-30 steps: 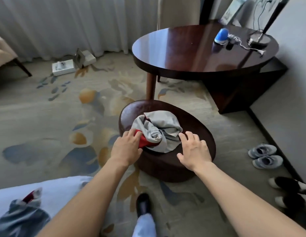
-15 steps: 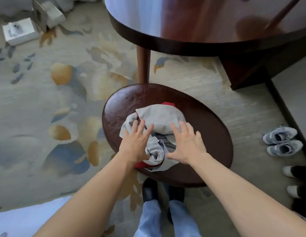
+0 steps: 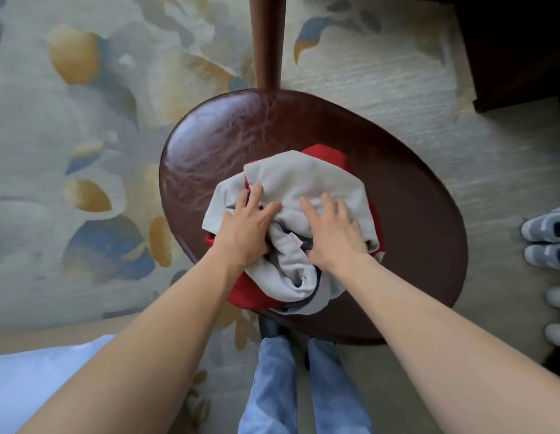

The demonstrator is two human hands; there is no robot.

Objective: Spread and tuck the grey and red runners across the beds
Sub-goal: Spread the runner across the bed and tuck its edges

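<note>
Glossy oval stool (image 3: 209, 145), crumpled runners (image 3: 306, 180)

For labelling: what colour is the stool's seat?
Dark reddish-brown, glossy stool seat; head view.

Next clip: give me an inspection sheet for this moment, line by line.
Surface: dark brown round stool, glossy, on patterned carpet.
Job's things: grey and red runners bunched in a heap on the stool, not spread.
Clutter: grey shoes on the floor at right.
Hands: left hand and right hand both pressed on the heap, fingers digging into the cloth.
Cables: nothing seen.
Surroundings: table leg; white bedding at lower left.
</note>
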